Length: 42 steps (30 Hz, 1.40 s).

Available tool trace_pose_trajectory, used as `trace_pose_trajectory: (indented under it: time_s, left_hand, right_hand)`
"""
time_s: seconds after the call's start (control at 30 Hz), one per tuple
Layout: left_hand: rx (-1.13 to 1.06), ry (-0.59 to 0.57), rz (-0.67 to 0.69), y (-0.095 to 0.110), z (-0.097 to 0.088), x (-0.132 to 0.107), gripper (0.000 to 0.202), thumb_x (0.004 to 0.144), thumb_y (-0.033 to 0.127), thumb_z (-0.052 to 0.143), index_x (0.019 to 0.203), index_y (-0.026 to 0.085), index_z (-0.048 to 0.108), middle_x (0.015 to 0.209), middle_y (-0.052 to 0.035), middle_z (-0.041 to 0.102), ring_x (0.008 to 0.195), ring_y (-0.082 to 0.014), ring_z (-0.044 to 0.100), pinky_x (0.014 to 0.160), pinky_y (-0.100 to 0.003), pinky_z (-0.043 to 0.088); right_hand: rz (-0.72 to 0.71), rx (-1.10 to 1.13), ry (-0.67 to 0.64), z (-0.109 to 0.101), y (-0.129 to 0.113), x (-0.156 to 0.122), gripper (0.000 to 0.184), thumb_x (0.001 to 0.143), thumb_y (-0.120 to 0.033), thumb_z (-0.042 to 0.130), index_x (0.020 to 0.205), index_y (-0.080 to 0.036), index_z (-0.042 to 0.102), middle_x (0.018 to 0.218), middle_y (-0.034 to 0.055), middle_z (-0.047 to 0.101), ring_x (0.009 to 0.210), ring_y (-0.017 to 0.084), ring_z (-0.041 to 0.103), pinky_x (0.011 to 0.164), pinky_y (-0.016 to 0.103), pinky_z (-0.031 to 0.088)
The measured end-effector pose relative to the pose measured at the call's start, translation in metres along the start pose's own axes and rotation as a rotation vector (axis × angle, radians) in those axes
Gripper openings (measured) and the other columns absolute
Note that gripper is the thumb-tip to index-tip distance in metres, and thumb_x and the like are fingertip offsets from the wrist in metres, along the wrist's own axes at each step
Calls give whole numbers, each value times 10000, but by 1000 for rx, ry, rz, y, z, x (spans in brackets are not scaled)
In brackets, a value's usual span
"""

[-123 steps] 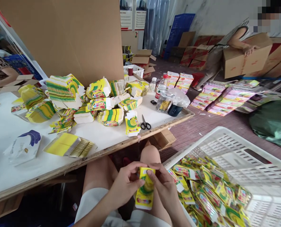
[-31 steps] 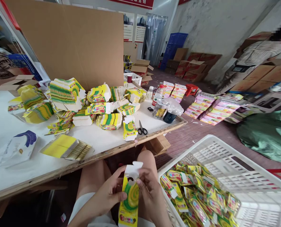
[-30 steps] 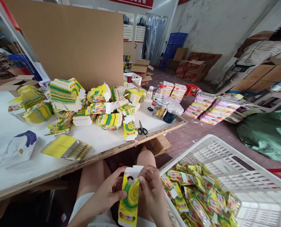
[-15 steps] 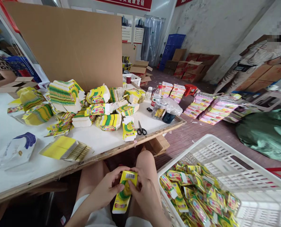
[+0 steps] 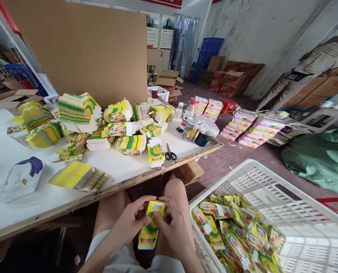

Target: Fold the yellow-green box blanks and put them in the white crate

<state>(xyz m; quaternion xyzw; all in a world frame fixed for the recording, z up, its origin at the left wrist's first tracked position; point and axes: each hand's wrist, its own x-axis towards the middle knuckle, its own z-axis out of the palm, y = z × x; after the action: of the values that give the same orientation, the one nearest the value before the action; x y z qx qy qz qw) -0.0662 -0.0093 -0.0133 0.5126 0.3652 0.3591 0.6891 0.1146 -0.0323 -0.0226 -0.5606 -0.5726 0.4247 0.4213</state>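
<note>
One small yellow carton (image 5: 150,230) | your left hand (image 5: 129,223) and right hand (image 5: 172,230) both clasp it, thumbs near the top flap | judged light, thin card, crushable | grip the side edges.

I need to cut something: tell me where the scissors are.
Head view: the scissors lie on the white table near its front edge, just right of a small yellow carton stack.

Left hand (image 5: 130,223), right hand (image 5: 173,227) close together above knees, fingers curled, pinching.
</note>
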Motion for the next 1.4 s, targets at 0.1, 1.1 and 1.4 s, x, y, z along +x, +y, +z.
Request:
trace_pose_trajectory:
  time_s: [0.1, 1.1, 1.4]
  left_hand:
    - [2, -14, -1, 2, 2, 0, 510, 827, 334, 736, 1303, 227, 587, 1192, -108, 720, 1068, -270, 670, 935, -393, 503]
    - [246, 27, 189, 15, 54, 25, 266, 965, 329, 545, 1114, 192, 718, 1097, -102, 763, 972, -240, 728, 841, -308, 581]
    - [994, 253, 528, 14, -1, 118, 574, 949, 303, 554, 1477, 146, 392, 1595, -175, 368, 1502, -323, 272, 1223, -556, 234]
  right_hand:
    - [-5, -94, 26, 3, 0, 1, 286, 843, -232, 588, 1124, -183, 576, 580, -72, 502, 506, 166, 526, 491, 252, 402]
    - [-230, -24, 300, -50, -14, -19, 152, 906, -330, 661, 972, -225, 751, 863, 57, 731, 752, 208, 678, 618, 279, 528]
    - [-157, -527, 934, -114, -8, -32, 465, 856, -570, 648, 1072, -167, 735, 1053, 146, 631, 818, 260, 567, 714, 389, 452]
